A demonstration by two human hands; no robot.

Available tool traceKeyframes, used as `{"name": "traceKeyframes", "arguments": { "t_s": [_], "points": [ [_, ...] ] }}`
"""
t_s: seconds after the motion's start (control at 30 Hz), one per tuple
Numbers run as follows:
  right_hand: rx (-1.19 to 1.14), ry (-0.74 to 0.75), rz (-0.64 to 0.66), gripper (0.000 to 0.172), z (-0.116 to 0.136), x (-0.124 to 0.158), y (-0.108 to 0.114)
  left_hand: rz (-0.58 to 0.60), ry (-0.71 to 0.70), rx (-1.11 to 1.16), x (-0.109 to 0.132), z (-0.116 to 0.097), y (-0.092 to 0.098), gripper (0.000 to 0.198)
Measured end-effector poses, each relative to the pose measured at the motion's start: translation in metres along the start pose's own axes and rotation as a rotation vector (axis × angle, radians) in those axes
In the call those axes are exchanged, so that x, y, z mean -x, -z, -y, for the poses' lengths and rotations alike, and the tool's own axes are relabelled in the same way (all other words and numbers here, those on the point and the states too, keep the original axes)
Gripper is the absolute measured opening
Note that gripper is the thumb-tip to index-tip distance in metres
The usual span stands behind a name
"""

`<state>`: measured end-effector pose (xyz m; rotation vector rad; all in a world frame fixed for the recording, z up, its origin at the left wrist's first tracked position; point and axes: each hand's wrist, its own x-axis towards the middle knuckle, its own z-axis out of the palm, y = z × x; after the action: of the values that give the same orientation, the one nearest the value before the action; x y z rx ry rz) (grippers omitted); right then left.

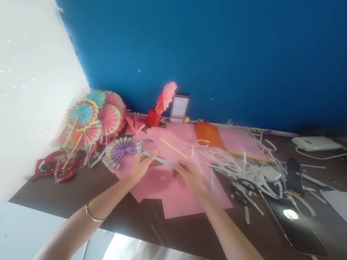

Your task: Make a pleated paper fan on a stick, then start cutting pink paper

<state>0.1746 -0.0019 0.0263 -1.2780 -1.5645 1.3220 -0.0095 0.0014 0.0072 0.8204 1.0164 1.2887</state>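
Observation:
A narrow pale blue strip runs between my two hands above pink paper sheets. My left hand pinches its left part, where the strip seems to curl into a thin loop over the fingertips. At the other end, my right hand has its fingers closed on the strip. A folded paper fan, purple with striped edges, lies just left of my left hand. Beyond the strip, a thin yellow strip rests on the pink paper. Whether the strip is paper or tape, I cannot tell.
Several paper fans on sticks cluster at the left. A pink fan stands in a red cup by the blue wall. White paper scraps heap to the right, near a black phone and a white power bank.

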Motion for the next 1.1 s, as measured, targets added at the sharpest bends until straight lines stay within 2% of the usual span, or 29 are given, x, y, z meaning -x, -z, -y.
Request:
{"name": "traceKeyframes", "arguments": {
  "t_s": [0.17,0.23,0.3,0.37,0.53,0.8,0.97,1.1],
  "points": [
    [0.084,0.185,-0.073,0.024,-0.011,-0.004,0.002,0.066,-0.005,-0.01,0.0,-0.004,-0.001,0.032],
    [0.154,0.184,-0.092,0.023,-0.014,-0.005,0.001,0.096,0.004,-0.02,0.001,-0.006,-0.002,0.03],
    [0.18,0.163,-0.093,0.029,-0.014,-0.005,0.001,0.118,0.001,-0.043,0.002,-0.006,-0.002,0.027],
    [0.179,0.147,-0.078,0.032,-0.011,-0.003,0.0,0.101,-0.027,-0.079,0.002,-0.006,-0.002,0.024],
    [0.122,0.158,-0.043,0.025,-0.005,-0.001,-0.002,0.075,-0.1,-0.155,0.0,-0.002,0.0,0.025],
    [0.12,0.196,-0.049,0.022,-0.012,-0.003,-0.004,0.133,-0.083,-0.214,0.0,-0.001,-0.001,0.025],
    [0.143,0.19,-0.084,0.02,-0.011,-0.002,-0.002,0.106,-0.073,-0.153,0.001,-0.002,-0.001,0.027],
    [0.174,0.195,-0.068,0.021,-0.009,0.0,-0.003,0.17,-0.05,-0.182,0.002,0.0,-0.002,0.033]
  ]
}}
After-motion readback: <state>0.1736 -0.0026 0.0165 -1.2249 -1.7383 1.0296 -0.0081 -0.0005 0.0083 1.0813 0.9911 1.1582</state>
